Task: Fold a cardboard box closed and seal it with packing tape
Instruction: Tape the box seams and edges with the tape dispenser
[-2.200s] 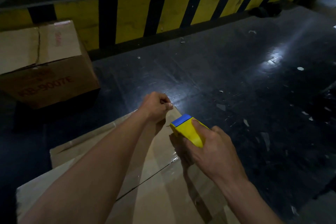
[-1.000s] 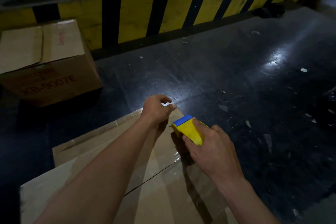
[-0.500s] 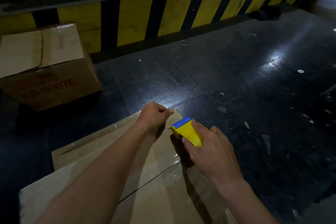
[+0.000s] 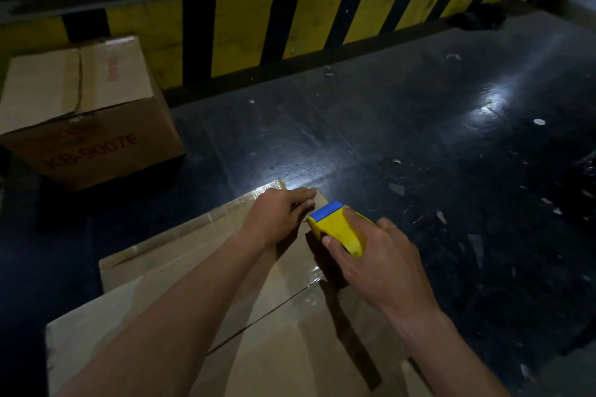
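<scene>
The right hand point(image 4: 383, 255) grips a yellow-and-blue plastic tape dispenser point(image 4: 335, 226) while the left hand point(image 4: 279, 217) pinches clear tape at the brown cardboard box's point(image 4: 180, 274) far edge.

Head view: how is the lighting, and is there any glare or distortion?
Head view: dim overall; bright glare patches on the dark floor; glossy tape sheen on the near box; hands cast shadows across it; the striped barrier bows from wide-angle distortion; edges darken.

Warehouse or loading bay: dark scuffed floor point(image 4: 403, 113), yellow-and-black hazard-striped kerb point(image 4: 306, 19) across the frame's top, printed carton point(image 4: 87, 113) (marked KB-9007E) at upper left.
</scene>
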`<state>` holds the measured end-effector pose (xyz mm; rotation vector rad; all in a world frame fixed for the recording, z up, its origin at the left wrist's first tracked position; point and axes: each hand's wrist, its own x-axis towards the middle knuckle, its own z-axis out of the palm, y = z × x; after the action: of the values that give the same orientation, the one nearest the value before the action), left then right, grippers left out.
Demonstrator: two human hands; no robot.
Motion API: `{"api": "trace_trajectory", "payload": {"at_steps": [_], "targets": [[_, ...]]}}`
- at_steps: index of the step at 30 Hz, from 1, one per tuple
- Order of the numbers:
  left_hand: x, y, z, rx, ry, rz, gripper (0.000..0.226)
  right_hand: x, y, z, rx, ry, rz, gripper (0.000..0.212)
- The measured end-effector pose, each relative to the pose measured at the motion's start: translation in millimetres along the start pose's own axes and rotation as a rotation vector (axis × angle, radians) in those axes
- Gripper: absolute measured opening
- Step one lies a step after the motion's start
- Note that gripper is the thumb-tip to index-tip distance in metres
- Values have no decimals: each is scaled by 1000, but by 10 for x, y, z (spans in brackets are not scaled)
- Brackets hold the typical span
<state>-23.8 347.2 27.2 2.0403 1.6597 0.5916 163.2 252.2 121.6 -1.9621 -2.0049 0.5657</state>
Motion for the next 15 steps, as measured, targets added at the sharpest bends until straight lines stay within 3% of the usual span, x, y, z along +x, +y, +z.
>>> {"api": "trace_trajectory", "payload": {"at_steps": [9, 13, 15], "targets": [[-47, -68, 15, 82, 30, -11, 36, -116, 217, -197, -22, -30, -37, 41], [-39, -27, 36, 106, -29, -16, 38, -249, 246, -188, -112, -73, -7, 44], [-74, 34, 52, 172, -3, 80, 39, -245, 197, -150, -191, -66, 14, 54]]}}
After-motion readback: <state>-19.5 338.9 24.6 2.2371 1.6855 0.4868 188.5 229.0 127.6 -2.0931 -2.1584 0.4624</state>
